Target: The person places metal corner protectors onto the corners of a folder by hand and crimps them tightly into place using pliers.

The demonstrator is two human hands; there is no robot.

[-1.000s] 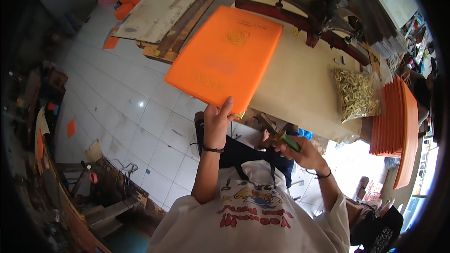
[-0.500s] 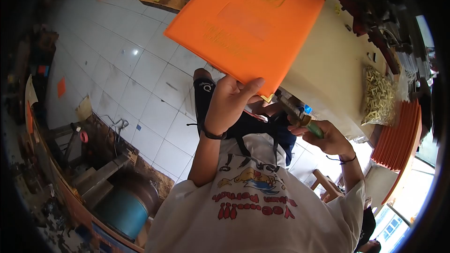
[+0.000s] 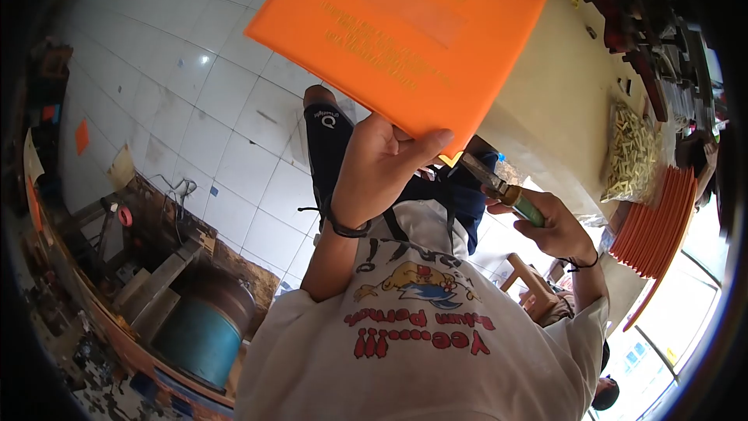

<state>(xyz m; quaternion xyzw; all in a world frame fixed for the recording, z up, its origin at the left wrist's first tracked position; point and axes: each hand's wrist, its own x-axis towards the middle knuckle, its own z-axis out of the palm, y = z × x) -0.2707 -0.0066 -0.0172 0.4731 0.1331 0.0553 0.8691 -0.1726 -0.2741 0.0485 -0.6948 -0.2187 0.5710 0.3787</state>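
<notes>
My left hand (image 3: pixel 378 168) grips the lower edge of an orange folder (image 3: pixel 405 47), with the thumb on top of the cover. Gold lettering and an emblem are printed on the cover. A gold metal corner piece (image 3: pixel 450 160) sits on the folder's corner nearest me. My right hand (image 3: pixel 553 226) is closed around pliers (image 3: pixel 502 191) with a green handle. Their metal jaws point at the corner piece and lie right beside it; I cannot tell whether they grip it.
A cream-topped table (image 3: pixel 545 101) stands on the right. On it are a clear bag of gold metal corners (image 3: pixel 631 152) and a stack of orange folders (image 3: pixel 654 222). A machine with a teal drum (image 3: pixel 199 339) stands at lower left, and a wooden stool (image 3: pixel 530 284) at lower right.
The folder and my left hand appear slightly further left as the view shifts. The pliers have turned a little, and their jaws now show more plainly beside the metal corner.
</notes>
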